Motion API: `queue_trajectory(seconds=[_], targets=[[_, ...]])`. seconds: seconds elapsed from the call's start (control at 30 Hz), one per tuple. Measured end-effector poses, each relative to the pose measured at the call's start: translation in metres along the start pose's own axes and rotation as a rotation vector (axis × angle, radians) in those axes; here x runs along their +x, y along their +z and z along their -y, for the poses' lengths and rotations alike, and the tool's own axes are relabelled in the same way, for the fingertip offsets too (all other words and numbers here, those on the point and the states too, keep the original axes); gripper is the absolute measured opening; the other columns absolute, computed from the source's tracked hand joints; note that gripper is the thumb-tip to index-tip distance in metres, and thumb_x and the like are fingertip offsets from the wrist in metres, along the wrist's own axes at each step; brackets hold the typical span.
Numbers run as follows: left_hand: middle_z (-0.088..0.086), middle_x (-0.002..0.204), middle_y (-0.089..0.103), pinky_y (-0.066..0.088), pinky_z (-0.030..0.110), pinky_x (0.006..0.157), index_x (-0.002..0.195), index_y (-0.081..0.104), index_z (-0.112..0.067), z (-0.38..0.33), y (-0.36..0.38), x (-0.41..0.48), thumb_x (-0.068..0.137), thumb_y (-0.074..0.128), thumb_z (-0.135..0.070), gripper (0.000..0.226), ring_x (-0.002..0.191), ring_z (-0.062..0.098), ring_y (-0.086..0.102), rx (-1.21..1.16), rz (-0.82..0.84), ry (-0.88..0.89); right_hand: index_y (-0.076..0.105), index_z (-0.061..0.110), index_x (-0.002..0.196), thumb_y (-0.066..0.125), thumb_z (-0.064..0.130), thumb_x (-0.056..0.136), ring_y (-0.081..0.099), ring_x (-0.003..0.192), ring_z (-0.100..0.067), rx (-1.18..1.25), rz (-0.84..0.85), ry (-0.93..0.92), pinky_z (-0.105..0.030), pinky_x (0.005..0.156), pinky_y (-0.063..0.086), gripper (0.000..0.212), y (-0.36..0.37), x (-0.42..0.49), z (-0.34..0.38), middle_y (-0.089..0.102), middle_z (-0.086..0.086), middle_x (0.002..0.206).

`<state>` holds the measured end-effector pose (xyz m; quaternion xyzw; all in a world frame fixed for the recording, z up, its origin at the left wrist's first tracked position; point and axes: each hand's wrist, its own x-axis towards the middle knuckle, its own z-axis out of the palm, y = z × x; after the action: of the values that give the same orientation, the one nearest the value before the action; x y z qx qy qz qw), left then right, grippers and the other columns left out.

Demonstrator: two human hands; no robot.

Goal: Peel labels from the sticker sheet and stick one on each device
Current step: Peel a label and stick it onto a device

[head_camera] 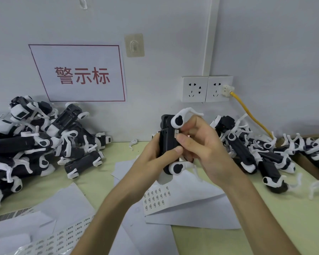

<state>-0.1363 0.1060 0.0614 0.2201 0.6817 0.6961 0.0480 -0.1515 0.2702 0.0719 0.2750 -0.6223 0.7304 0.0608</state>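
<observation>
Here, the pale green table (92,181) fills the lower half of the view, set against a grey wall. At nine o'clock a large heap of black-and-white devices (35,144) lies against the wall; a second heap (256,153) spreads along three o'clock. At eleven o'clock a red-bordered paper sign (79,74) is stuck to the wall. Loose white sheets (191,214) overlap on the table from six to seven o'clock. Among them, just below centre, lies the sticker sheet (156,197) with rows of small labels.

The left hand (151,157) comes in from seven o'clock and wraps round one device (168,144), which is held upright at centre, clear of the table, its thumb across the black front. The right hand (203,144) comes in from five o'clock and clasps the same device on its three o'clock side, fingers curled behind and thumb pressed to the front.

At one o'clock sits a double wall socket (206,88) from which a yellow cable (250,115) runs down into the right-hand heap. A tiny white label (176,134) sits on the held device's front, touching the right thumb's tip.
</observation>
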Motion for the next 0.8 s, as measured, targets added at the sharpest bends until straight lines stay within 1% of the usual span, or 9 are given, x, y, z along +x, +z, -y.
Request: queue_trajectory(seconds=[0.13, 0.27, 0.33, 0.4, 0.47, 0.57, 0.63, 0.7, 0.8], targets=[[0.024, 0.109, 0.067, 0.049, 0.059, 0.100, 0.126, 0.062, -0.013, 0.000, -0.005, 0.003, 0.089, 0.066, -0.033, 0.042, 0.098, 0.025, 0.065, -0.036, -0.069, -0.051, 0.050, 0.002, 0.111, 0.061, -0.003, 0.092, 0.052, 0.058, -0.012, -0.076, 0.061, 0.088, -0.021, 0.055, 0.040, 0.022, -0.005, 0.001, 0.001, 0.061, -0.003, 0.079], [0.007, 0.102, 0.074, 0.057, 0.038, 0.085, 0.119, 0.069, -0.016, 0.002, -0.013, 0.004, 0.084, 0.069, -0.034, 0.040, 0.095, 0.019, 0.070, -0.001, -0.090, -0.114, 0.061, 0.018, 0.118, 0.054, 0.006, 0.102, 0.063, 0.072, -0.015, -0.332, 0.140, 0.293, -0.026, 0.065, 0.045, 0.022, -0.020, 0.001, 0.012, 0.072, 0.001, 0.095], [0.010, 0.100, 0.076, 0.058, 0.046, 0.089, 0.114, 0.070, -0.017, 0.002, -0.014, 0.005, 0.079, 0.072, -0.039, 0.041, 0.093, 0.020, 0.071, 0.050, -0.143, -0.140, 0.066, 0.025, 0.117, 0.054, 0.012, 0.103, 0.066, 0.075, -0.015, -0.471, 0.231, 0.360, -0.024, 0.067, 0.047, 0.022, -0.033, -0.004, 0.021, 0.075, 0.001, 0.100], [0.010, 0.096, 0.077, 0.058, 0.048, 0.088, 0.110, 0.069, -0.016, 0.003, -0.015, 0.007, 0.077, 0.077, -0.041, 0.042, 0.086, 0.020, 0.070, 0.095, -0.208, -0.187, 0.073, 0.028, 0.107, 0.058, 0.013, 0.101, 0.066, 0.072, -0.013, -0.543, 0.235, 0.318, -0.020, 0.064, 0.048, 0.022, -0.042, -0.007, 0.029, 0.076, -0.001, 0.096], [0.004, 0.092, 0.079, 0.057, 0.035, 0.074, 0.109, 0.068, -0.016, 0.003, -0.017, 0.006, 0.085, 0.080, -0.037, 0.034, 0.079, 0.016, 0.070, 0.131, -0.193, -0.223, 0.076, 0.029, 0.099, 0.066, 0.011, 0.096, 0.066, 0.073, -0.012, -0.486, 0.085, 0.168, -0.018, 0.064, 0.049, 0.020, -0.044, -0.006, 0.034, 0.076, -0.002, 0.094], [0.002, 0.095, 0.079, 0.051, 0.034, 0.075, 0.109, 0.068, -0.019, 0.000, -0.020, 0.003, 0.082, 0.079, -0.038, 0.035, 0.079, 0.014, 0.069, 0.215, -0.061, -0.242, 0.072, 0.032, 0.110, 0.073, 0.024, 0.085, 0.066, 0.106, -0.004, -0.486, -0.049, -0.006, -0.026, 0.087, 0.053, 0.027, -0.041, -0.004, 0.033, 0.073, 0.010, 0.112], [0.006, 0.099, 0.078, 0.049, 0.040, 0.077, 0.108, 0.069, -0.022, -0.004, -0.023, 0.000, 0.075, 0.079, -0.040, 0.039, 0.081, 0.017, 0.067, 0.275, 0.061, -0.232, 0.065, 0.039, 0.125, 0.073, 0.031, 0.081, 0.055, 0.127, 0.001, -0.536, 0.084, 0.055, -0.029, 0.102, 0.045, 0.046, -0.041, -0.005, 0.030, 0.065, 0.020, 0.129], [0.017, 0.104, 0.073, 0.046, 0.041, 0.078, 0.106, 0.071, -0.022, -0.006, -0.024, -0.002, 0.074, 0.079, -0.042, 0.039, 0.082, 0.021, 0.064, 0.342, 0.188, -0.223, 0.057, 0.044, 0.135, 0.076, 0.034, 0.079, 0.048, 0.134, 0.004, -0.519, 0.303, 0.224, -0.027, 0.109, 0.041, 0.060, -0.046, -0.008, 0.027, 0.059, 0.024, 0.138], [0.019, 0.102, 0.072, 0.048, 0.044, 0.080, 0.106, 0.072, -0.020, -0.007, -0.026, -0.003, 0.077, 0.079, -0.040, 0.035, 0.085, 0.024, 0.067, 0.343, 0.266, -0.225, 0.064, 0.038, 0.130, 0.078, 0.037, 0.078, 0.065, 0.119, -0.014, -0.429, 0.473, 0.377, -0.035, 0.100, 0.052, 0.054, -0.052, -0.010, 0.024, 0.069, 0.006, 0.126]])
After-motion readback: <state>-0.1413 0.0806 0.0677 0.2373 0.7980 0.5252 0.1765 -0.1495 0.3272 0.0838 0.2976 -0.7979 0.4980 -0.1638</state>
